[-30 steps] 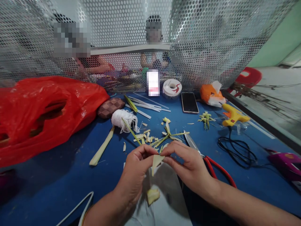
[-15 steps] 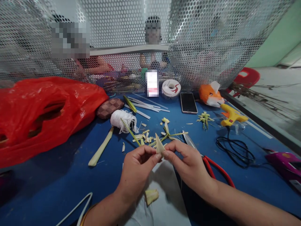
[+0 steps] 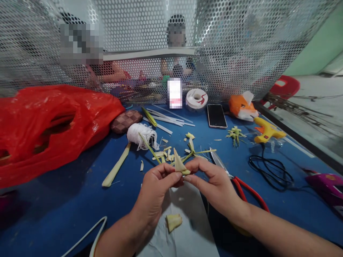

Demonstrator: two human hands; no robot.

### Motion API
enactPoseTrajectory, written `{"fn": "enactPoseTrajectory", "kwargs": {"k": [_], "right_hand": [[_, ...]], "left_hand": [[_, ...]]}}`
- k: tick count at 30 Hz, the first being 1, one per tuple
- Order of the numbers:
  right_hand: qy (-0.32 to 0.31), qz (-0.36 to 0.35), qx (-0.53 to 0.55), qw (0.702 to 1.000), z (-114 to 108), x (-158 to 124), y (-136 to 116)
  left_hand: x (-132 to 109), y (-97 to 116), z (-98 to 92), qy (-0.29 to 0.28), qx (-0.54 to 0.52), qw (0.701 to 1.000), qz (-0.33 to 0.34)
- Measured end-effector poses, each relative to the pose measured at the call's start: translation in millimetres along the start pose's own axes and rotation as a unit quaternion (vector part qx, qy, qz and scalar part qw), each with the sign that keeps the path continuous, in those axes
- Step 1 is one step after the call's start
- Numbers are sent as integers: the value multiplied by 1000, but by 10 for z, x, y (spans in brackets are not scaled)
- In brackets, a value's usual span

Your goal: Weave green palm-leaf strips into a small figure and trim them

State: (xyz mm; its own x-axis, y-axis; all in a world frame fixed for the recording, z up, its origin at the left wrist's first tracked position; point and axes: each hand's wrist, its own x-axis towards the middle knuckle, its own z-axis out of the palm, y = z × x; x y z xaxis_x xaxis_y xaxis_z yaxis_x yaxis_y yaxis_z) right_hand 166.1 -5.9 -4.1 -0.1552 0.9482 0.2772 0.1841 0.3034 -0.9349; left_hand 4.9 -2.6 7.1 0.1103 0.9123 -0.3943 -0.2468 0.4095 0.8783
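Observation:
A pale yellow-green folded leaf piece (image 3: 179,162), with its tip pointing up, is pinched between thumb and fingers of my left hand (image 3: 155,185). My right hand (image 3: 214,184) is closed at its right side, thumb and fingertips gripping the lower edge. Part of the piece is hidden by the fingers. Below the hands, a short cut leaf piece (image 3: 173,222) lies on white paper (image 3: 191,221). Red-handled scissors (image 3: 237,185) rest partly under my right forearm. Just beyond my fingertips are leaf scraps (image 3: 163,155) and thin green stems (image 3: 192,154).
A red plastic bag (image 3: 88,107) fills the left side, near a white string roll (image 3: 142,135) and a pale stalk (image 3: 116,167). Behind stand a ribbon roll (image 3: 197,103) and a phone (image 3: 217,116). A yellow glue gun (image 3: 268,131) with black cord lies right. People sit beyond the perforated screen (image 3: 144,28).
The folded leaf piece has tilted to the left, and a folded flap now shows at its base. My right fingertips have shifted along its lower edge. The view has moved slightly.

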Motion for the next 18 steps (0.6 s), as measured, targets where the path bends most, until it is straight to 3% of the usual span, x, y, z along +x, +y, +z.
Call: {"fn": "enactPoseTrajectory", "kwargs": {"k": [6, 12, 18], "right_hand": [[-9, 1, 11, 1000, -6, 1, -21], [6, 91, 78, 993, -3, -17, 26], [23, 115, 94, 989, -2, -4, 10]], "left_hand": [[-24, 31, 8, -17, -7, 1000, 0], [-29, 30, 35, -23, 2, 1000, -3], [-36, 17, 38, -13, 26, 999, 23]]}}
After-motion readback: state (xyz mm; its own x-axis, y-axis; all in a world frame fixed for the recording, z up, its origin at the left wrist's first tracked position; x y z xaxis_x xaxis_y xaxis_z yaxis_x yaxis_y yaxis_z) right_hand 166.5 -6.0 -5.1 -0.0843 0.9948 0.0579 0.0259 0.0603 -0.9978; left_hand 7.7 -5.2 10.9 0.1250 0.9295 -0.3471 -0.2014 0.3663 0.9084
